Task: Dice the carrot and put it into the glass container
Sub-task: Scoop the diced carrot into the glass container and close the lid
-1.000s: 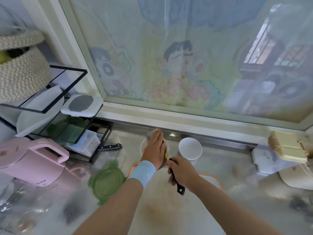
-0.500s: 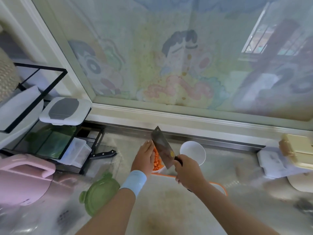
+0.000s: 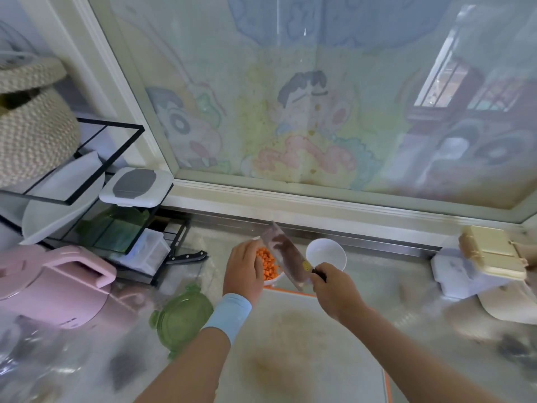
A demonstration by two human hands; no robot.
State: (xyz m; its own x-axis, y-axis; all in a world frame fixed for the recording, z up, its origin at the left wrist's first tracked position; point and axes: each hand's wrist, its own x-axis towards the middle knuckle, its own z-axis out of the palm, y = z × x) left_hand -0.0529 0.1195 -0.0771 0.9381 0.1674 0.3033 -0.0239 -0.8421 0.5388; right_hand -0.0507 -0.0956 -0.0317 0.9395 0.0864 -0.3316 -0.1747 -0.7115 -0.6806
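Orange diced carrot [image 3: 267, 262] lies in the round glass container [image 3: 274, 280] just beyond the cutting board [image 3: 308, 344]. My left hand [image 3: 244, 270], with a light blue wristband, rests against the container's left side with relaxed fingers and covers that side. My right hand [image 3: 334, 289] grips the black handle of a cleaver [image 3: 286, 257]. Its blade is tilted up and away over the container's right edge, tip pointing to the window ledge.
An empty white bowl [image 3: 327, 254] stands right of the container. A green lid [image 3: 181, 317] lies left of the board, with a pink kettle [image 3: 49, 286] and a black rack [image 3: 116, 228] further left. A black-handled knife [image 3: 186, 257] lies by the rack. Beige boxes [image 3: 491, 258] sit at the right.
My left hand has slid off the blade to the container's left side, uncovering the carrot dice. My right hand has tipped the cleaver blade up and to the right.
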